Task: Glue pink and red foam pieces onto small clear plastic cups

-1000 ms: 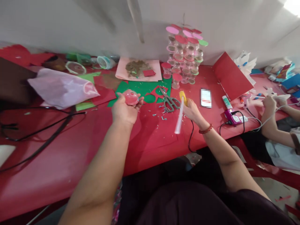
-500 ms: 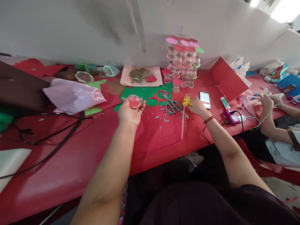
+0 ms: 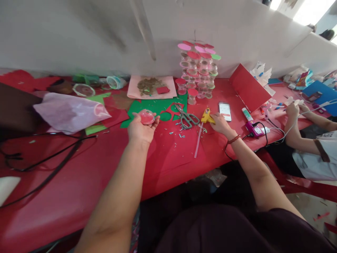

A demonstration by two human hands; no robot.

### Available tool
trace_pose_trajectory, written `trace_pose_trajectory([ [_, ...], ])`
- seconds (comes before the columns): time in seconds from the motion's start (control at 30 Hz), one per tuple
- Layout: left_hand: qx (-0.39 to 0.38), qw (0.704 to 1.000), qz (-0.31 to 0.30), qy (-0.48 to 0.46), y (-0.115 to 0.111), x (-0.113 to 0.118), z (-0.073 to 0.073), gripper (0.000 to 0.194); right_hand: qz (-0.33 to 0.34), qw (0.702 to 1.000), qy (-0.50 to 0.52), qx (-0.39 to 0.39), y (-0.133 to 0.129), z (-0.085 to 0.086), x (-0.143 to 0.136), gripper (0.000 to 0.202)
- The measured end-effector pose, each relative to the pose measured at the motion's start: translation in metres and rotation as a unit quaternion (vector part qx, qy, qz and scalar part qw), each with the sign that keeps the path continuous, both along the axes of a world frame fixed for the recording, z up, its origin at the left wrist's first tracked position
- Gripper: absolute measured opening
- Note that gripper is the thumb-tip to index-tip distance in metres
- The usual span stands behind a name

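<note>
Palm up, my left hand [image 3: 140,128] cradles a small clear plastic cup [image 3: 147,117] with a red disc showing in it. My right hand [image 3: 220,123] has its fingers around a yellow glue gun [image 3: 207,116] lying low at the table. A long translucent glue stick [image 3: 198,140] sticks out of the gun toward me. Between my hands, grey-handled scissors [image 3: 187,117] lie on green paper [image 3: 147,104] and red paper with round cut-outs. Small paper scraps are scattered near the scissors.
A stack of clear cups with coloured discs [image 3: 198,73] stands behind. Right are a phone [image 3: 225,111], a glue tube [image 3: 246,114], a purple power adapter [image 3: 254,129] with cords, and a red board [image 3: 250,87]. A co-worker's hands [image 3: 292,108] are far right. Eyeglasses [image 3: 39,168] lie left.
The view has shifted slightly, so things sit further left. My right fingers are around the yellow glue gun, which is tilted differently. My left hand still holds the cup.
</note>
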State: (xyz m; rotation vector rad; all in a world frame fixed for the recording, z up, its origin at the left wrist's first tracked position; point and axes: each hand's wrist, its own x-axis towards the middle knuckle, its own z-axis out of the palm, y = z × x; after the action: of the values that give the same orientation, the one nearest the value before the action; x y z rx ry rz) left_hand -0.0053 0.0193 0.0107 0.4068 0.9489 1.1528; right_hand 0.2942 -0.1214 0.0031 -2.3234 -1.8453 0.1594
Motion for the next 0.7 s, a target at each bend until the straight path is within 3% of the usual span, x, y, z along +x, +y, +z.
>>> trace_pose_trajectory([
  [0.1, -0.003, 1.0, 0.012, -0.009, -0.001, 0.002, 0.0, 0.045, -0.009, 0.998, 0.002, 0.069, -0.014, -0.009, -0.002, 0.053],
  [0.23, -0.001, 1.0, 0.005, -0.016, -0.002, 0.004, 0.001, 0.043, 0.011, 0.973, 0.026, 0.229, -0.044, -0.013, -0.024, 0.044],
  [0.37, -0.013, 1.0, 0.004, -0.026, -0.004, 0.003, 0.005, 0.038, 0.034, 0.924, 0.079, 0.373, -0.087, -0.015, -0.074, 0.03],
  [0.47, -0.02, 0.999, 0.012, -0.031, -0.003, 0.001, 0.007, 0.035, -0.002, 0.87, 0.115, 0.479, -0.129, -0.034, -0.114, 0.024],
  [0.53, -0.022, 0.999, 0.014, -0.033, -0.003, 0.001, 0.008, 0.032, -0.031, 0.861, 0.127, 0.491, -0.159, -0.057, -0.133, 0.022],
  [0.63, -0.021, 0.999, 0.014, -0.036, -0.003, 0.002, 0.008, 0.033, 0.021, 0.905, 0.105, 0.413, -0.2, -0.095, -0.142, 0.019],
  [0.7, -0.022, 0.999, 0.014, -0.036, -0.003, 0.003, 0.007, 0.035, -0.018, 0.924, 0.119, 0.362, -0.218, -0.118, -0.137, 0.02],
])
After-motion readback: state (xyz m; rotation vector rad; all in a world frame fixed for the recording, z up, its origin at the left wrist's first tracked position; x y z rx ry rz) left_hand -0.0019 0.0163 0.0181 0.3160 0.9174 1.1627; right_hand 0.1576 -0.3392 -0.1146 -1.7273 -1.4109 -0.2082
